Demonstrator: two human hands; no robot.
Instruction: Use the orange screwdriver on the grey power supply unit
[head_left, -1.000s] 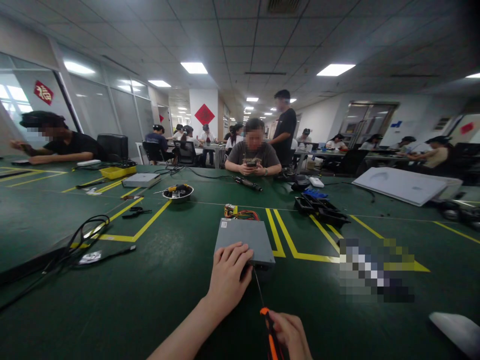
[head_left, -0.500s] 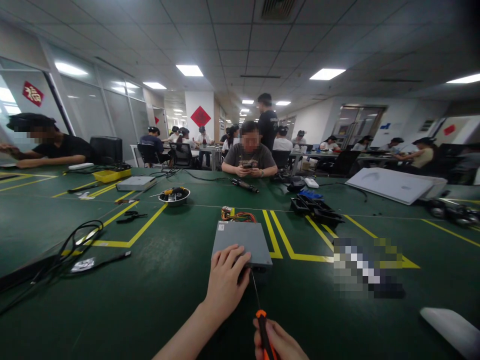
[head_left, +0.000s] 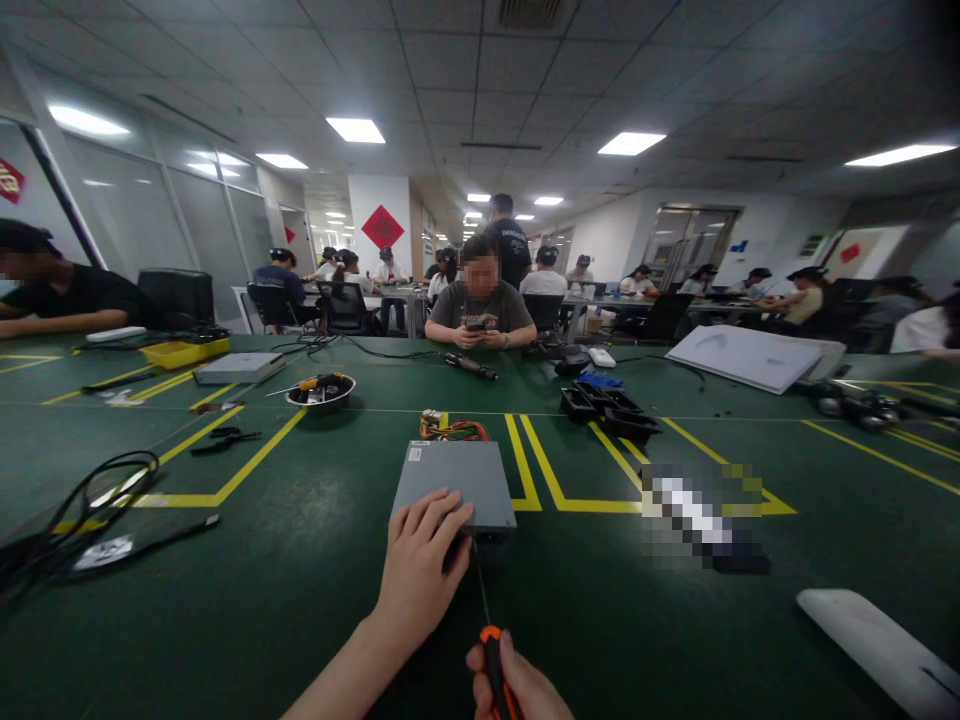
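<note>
A flat grey metal box (head_left: 457, 480) lies on the green table (head_left: 300, 590) in front of me, with coloured wires (head_left: 450, 429) at its far end. My left hand (head_left: 418, 570) rests on the box's near edge, fingers spread flat over it. My right hand (head_left: 517, 685) at the bottom edge is closed round the orange and black handle of a screwdriver (head_left: 489, 640). The screwdriver's thin shaft points to the box's near side.
Yellow tape lines (head_left: 555, 480) cross the table. A metal bowl (head_left: 320, 391) with tools, black trays (head_left: 611, 412), a cable bundle (head_left: 67, 510) at left, a white panel (head_left: 742, 357) and a white object (head_left: 877, 640) lie around. A person (head_left: 480, 300) sits opposite; others sit behind.
The view has drifted to the right, so everything sits further left in the picture. My right hand with the screwdriver has shifted left and lower. My left hand stays on the box.
</note>
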